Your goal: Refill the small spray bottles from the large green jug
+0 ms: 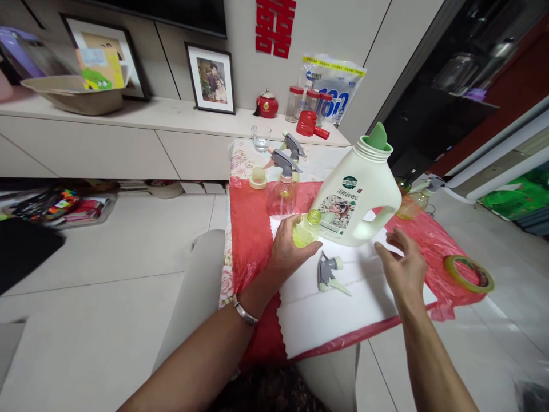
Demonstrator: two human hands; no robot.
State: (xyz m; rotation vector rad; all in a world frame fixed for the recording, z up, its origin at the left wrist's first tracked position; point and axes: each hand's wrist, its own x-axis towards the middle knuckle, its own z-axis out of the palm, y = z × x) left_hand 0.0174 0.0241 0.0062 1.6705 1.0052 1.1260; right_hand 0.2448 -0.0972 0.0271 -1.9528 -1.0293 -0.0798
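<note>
My left hand (286, 245) is wrapped round a small yellow see-through bottle (305, 230) whose neck has no top on it. Just right of the big white detergent jug (364, 189), my right hand (403, 260) hovers with fingers apart and nothing in them. The jug stands upright with its cap off and a green spout showing. A grey and pale green spray head (329, 272) lies on the white sheet (338, 315) between my hands. Behind the left hand stands a clear spray bottle (283, 194) with its trigger head on, and beside it a pale cap (258, 178).
A second spray head (294, 146) and a glass mug (261, 137) are at the table's far end. To the right lie a tape roll (469, 273) and another spray bottle (412, 203). Red plastic (251, 229) covers the table. Jars (294, 104) line the cabinet.
</note>
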